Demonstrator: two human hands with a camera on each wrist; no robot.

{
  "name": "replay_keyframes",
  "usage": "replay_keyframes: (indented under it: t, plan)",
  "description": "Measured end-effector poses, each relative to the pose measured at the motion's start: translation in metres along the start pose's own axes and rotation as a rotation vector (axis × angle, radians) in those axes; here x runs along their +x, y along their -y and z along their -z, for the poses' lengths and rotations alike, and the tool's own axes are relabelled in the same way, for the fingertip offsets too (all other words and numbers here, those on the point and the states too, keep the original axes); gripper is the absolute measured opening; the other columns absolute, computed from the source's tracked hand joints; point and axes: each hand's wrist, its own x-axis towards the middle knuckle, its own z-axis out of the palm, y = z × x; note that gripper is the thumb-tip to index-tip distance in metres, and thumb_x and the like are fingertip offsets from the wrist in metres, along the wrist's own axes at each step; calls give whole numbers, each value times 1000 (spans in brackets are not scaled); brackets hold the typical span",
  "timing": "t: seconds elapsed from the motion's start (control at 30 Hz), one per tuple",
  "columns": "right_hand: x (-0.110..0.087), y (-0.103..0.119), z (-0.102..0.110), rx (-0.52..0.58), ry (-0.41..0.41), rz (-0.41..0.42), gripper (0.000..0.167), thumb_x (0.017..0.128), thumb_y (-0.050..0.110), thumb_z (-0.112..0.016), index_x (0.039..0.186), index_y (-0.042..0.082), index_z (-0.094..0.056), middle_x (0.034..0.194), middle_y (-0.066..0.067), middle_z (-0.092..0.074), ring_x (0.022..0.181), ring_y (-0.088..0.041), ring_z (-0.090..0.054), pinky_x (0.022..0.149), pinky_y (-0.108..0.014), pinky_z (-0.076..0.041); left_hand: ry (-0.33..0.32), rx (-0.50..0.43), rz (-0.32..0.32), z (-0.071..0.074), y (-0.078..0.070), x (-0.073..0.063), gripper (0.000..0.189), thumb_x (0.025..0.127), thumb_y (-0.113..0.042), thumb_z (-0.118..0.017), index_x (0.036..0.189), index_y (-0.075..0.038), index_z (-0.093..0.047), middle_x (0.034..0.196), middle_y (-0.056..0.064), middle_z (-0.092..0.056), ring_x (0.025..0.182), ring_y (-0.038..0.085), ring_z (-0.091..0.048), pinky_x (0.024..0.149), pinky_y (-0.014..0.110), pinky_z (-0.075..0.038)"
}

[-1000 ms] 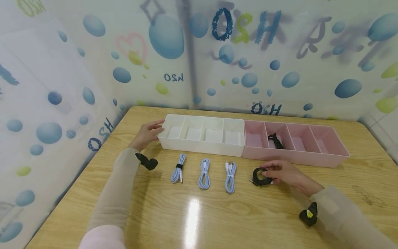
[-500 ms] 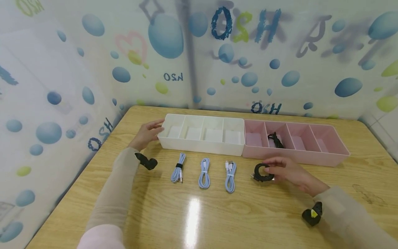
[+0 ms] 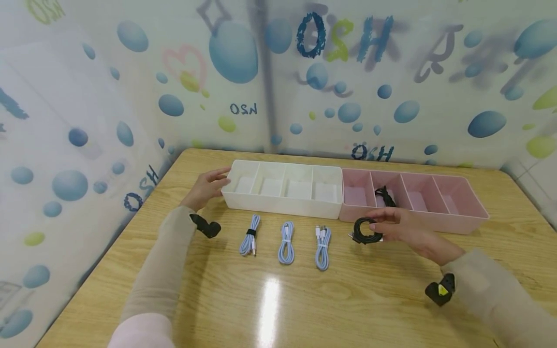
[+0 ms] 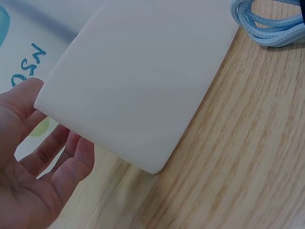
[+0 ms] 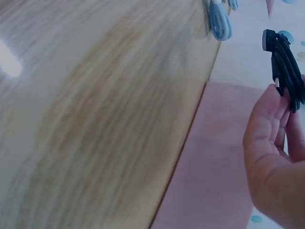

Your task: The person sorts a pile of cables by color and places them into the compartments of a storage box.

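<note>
My right hand (image 3: 402, 229) pinches a coiled black cable (image 3: 359, 235) by its right side, in front of the pink box (image 3: 417, 221). In the right wrist view the black cable (image 5: 284, 62) is raised above the rim level of the pink box (image 5: 214, 157), with its dark plug end upward. My left hand (image 3: 204, 188) touches the left end of the white box (image 3: 283, 205). Seen from the left wrist, the thumb rests at the rim corner of the white box (image 4: 138, 81), and the other fingers are loosely bent by its end wall.
Three light-blue cables, a left one (image 3: 249, 237), a middle one (image 3: 285, 244) and a right one (image 3: 322, 247), lie bundled on the wooden table (image 3: 217, 299). Another black cable (image 3: 385, 196) lies in the pink box's second compartment from the left. Both boxes stand end to end before the patterned wall.
My right hand has lifted the coiled black cable up and away from me, toward the pink box. The left hand, boxes and blue cables stay put.
</note>
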Motion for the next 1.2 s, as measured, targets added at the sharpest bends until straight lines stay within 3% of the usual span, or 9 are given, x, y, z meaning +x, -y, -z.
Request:
replay_keyframes:
  t: [0.23,0.47,0.7,0.97,1.2]
  plan:
    - [3,8,0,18,-13,7,48,86,26,-59,122,-3,-46,115,-18,-52,92,-20,-52,75,-38,-46,13,-1,-11,0,0,-1,48,92,-16,-50,137,-10,-35,123,19,-39,90,16,-50,68,24,-47]
    - [4,16,2,18,-47,33,48,86,27,-59,122,-2,-46,109,-6,-54,87,-13,-52,73,-35,-47,11,-1,-8,0,-2,-1,47,92,-15,-50,137,-9,-35,123,18,-40,88,14,-51,68,24,-47]
    - [7,24,4,-7,-83,41,50,86,29,-58,123,-3,-46,114,-15,-47,86,-16,-50,73,-32,-47,12,25,17,2,-1,0,48,91,-19,-51,137,-13,-36,125,19,-38,93,17,-48,70,23,-47]
    - [12,37,6,-62,-136,47,50,84,34,-60,121,2,-50,109,-12,-49,90,-20,-49,74,-30,-48,19,15,1,4,1,1,49,91,-19,-51,137,-12,-35,123,18,-40,90,14,-51,70,25,-48]
    - [17,46,13,-49,-135,52,52,86,35,-57,125,2,-45,118,-13,-46,92,-16,-49,77,-29,-46,33,-4,15,2,-4,-2,49,91,-17,-51,137,-11,-35,123,18,-39,91,14,-50,70,24,-47]
